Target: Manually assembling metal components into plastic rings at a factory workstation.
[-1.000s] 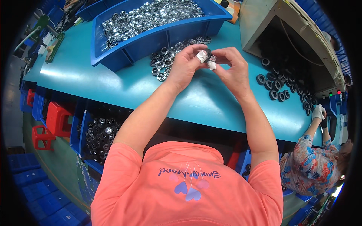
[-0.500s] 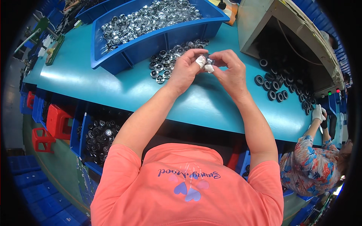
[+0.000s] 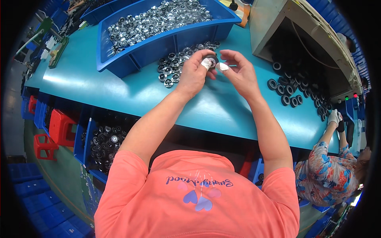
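Above the teal table, my left hand [image 3: 193,76] grips a small wheel [image 3: 212,60] with a black ring and a shiny centre. White wrapping covers the thumb of each hand. My right hand [image 3: 243,76] is just to the right of the wheel, fingers spread, with a narrow gap between its thumb and the wheel. Behind my left hand lies a pile of shiny clear-and-black wheel cores [image 3: 171,65]. Their exact material is hard to tell.
A blue bin [image 3: 154,45] full of shiny cores stands at the back. Black rings [image 3: 286,89] lie on the right before a pale box-shaped housing [image 3: 274,23]. Below the table's left edge is a crate of black wheels [image 3: 104,146]. A co-worker's gloved hand [image 3: 334,117] is far right.
My right hand has let go of the wheel, and its fingers have spread. My left hand has turned the wheel so its black ring shows, and keeps hold of it.
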### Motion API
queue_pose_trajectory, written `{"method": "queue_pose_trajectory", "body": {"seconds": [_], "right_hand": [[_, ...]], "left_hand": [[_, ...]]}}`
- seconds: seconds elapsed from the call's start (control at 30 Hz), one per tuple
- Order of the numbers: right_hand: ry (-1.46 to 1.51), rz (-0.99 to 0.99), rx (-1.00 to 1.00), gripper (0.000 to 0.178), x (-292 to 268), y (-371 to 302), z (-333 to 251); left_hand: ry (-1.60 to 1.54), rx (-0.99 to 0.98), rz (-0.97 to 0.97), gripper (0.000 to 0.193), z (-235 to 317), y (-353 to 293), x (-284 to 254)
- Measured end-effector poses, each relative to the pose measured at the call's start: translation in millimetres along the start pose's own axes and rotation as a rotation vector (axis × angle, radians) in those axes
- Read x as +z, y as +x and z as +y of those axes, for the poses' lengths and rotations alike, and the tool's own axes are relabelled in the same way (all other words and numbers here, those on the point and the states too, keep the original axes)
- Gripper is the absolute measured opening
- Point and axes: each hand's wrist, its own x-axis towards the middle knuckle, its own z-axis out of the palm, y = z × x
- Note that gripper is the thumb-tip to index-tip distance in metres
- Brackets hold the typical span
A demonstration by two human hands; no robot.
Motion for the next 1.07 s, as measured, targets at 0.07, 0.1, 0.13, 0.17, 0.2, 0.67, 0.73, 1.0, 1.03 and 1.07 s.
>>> {"method": "queue_pose_trajectory", "body": {"seconds": [0.07, 0.1, 0.13, 0.17, 0.2, 0.67, 0.73, 1.0, 1.03, 1.07], "right_hand": [[0.063, -0.108, 0.151, 0.035, -2, 0, 0], [0.094, -0.160, 0.227, 0.034, -3, -1, 0], [0.111, -0.145, 0.232, 0.031, -5, -1, 0], [0.101, -0.141, 0.224, 0.032, -7, 0, 1], [0.089, -0.136, 0.217, 0.032, -9, 2, 2], [0.229, -0.036, 0.138, 0.029, -1, -10, -1], [0.151, -0.014, 0.081, 0.029, 4, -13, -1], [0.335, -0.017, 0.200, 0.033, 5, -5, -2], [0.369, -0.056, 0.217, 0.033, 3, -3, 0], [0.402, -0.094, 0.235, 0.032, 0, 0, 3]], "left_hand": [[0.040, 0.003, -0.040, 0.027, 1, -1, 1], [0.019, -0.018, -0.046, 0.027, 3, -3, 2], [-0.004, -0.039, -0.059, 0.027, 5, -3, 5], [-0.027, -0.060, -0.074, 0.027, 6, -3, 7], [-0.049, -0.049, -0.113, 0.029, 1, 0, 5], [0.138, 0.058, 0.036, 0.017, 8, -5, 10], [0.233, 0.094, 0.080, 0.016, 9, -6, 10], [0.190, 0.082, 0.006, 0.028, 13, -6, 9], [0.121, 0.048, -0.044, 0.030, 13, -4, 6], [0.096, -0.034, -0.066, 0.032, 14, -3, 1]]}}
